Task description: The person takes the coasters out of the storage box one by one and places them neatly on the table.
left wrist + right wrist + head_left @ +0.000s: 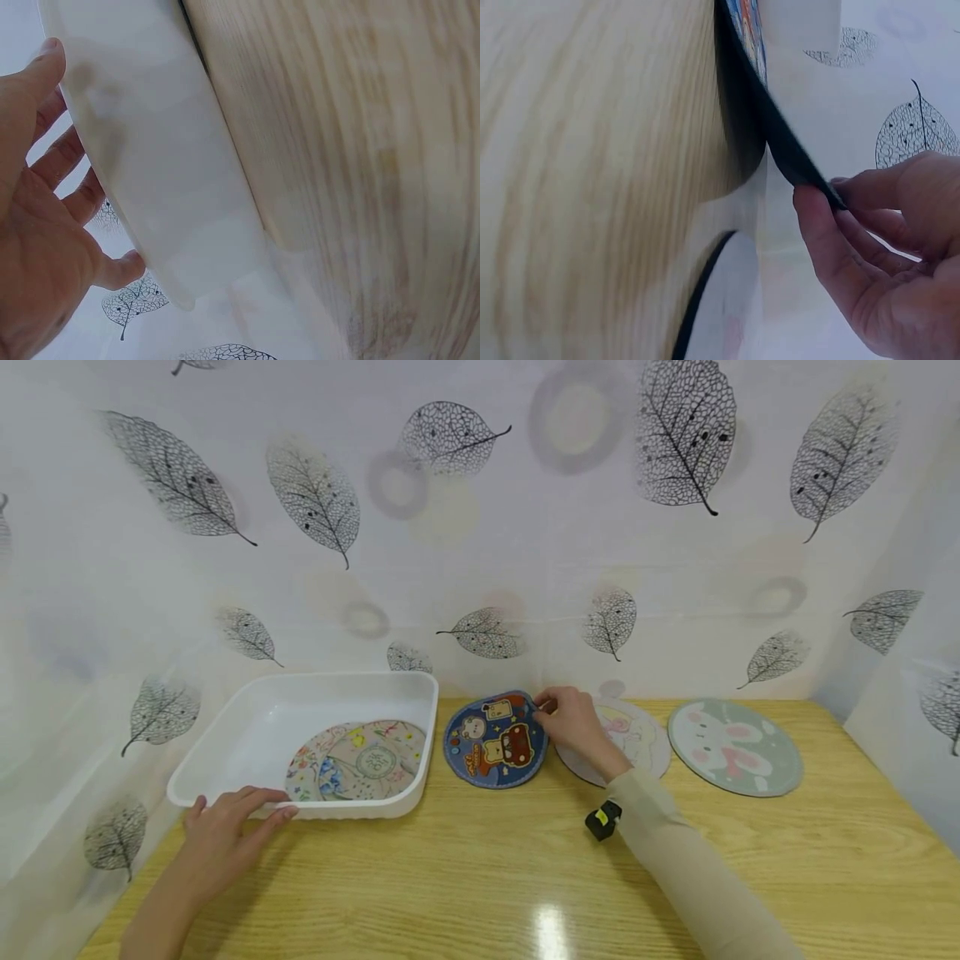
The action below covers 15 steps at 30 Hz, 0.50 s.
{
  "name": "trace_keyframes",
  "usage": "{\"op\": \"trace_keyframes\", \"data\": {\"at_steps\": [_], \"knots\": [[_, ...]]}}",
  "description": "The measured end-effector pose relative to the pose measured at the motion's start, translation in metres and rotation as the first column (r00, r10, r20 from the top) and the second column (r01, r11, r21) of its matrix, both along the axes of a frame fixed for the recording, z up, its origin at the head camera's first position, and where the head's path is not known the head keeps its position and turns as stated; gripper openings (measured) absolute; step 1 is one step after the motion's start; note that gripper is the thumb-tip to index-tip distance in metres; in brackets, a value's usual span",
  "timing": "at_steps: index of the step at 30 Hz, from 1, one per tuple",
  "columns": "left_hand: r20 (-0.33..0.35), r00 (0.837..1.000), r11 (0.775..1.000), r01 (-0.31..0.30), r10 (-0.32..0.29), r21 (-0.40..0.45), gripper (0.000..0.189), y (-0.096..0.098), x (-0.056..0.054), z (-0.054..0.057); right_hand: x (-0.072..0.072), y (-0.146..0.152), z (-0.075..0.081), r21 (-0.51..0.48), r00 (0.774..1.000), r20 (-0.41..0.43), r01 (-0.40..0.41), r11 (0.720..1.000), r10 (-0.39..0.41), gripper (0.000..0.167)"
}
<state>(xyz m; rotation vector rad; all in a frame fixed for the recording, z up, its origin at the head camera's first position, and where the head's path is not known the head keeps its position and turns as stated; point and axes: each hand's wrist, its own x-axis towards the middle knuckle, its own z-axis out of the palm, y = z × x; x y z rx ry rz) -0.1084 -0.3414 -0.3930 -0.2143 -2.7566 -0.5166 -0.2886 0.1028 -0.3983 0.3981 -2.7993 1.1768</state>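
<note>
My right hand pinches the edge of a round, dark blue mouse pad printed with cartoon bears and a red car. In the right wrist view this mouse pad bends upward at the pinched edge, thumb on one side and fingers on the other, its dark underside showing. My left hand rests its fingers on the near left rim of a white plastic basin. Seen from the left wrist, the fingers of the left hand lie along the rim of the basin. Flower-patterned round pads overlap inside the basin.
Right of the blue pad lie a pale round pad, partly behind my right forearm, and a grey-green round pad with white rabbits. All rest on a wooden table. A leaf-patterned curtain hangs behind the table.
</note>
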Motion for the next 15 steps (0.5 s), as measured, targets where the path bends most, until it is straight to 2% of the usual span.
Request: {"op": "trace_keyframes", "data": {"at_steps": [5, 15], "knots": [[-0.003, 1.0, 1.0, -0.001, 0.001, 0.003, 0.021, 0.0003, -0.0007, 0.0, -0.0018, 0.0045, 0.0007, 0.001, 0.998, 0.066, -0.007, 1.0, 0.007, 0.025], [-0.012, 1.0, 1.0, -0.004, 0.004, 0.0, 0.021, 0.0011, -0.0013, -0.0003, -0.0026, 0.0067, -0.0014, 0.03, 0.996, 0.088, 0.002, 1.0, -0.005, 0.025]]}}
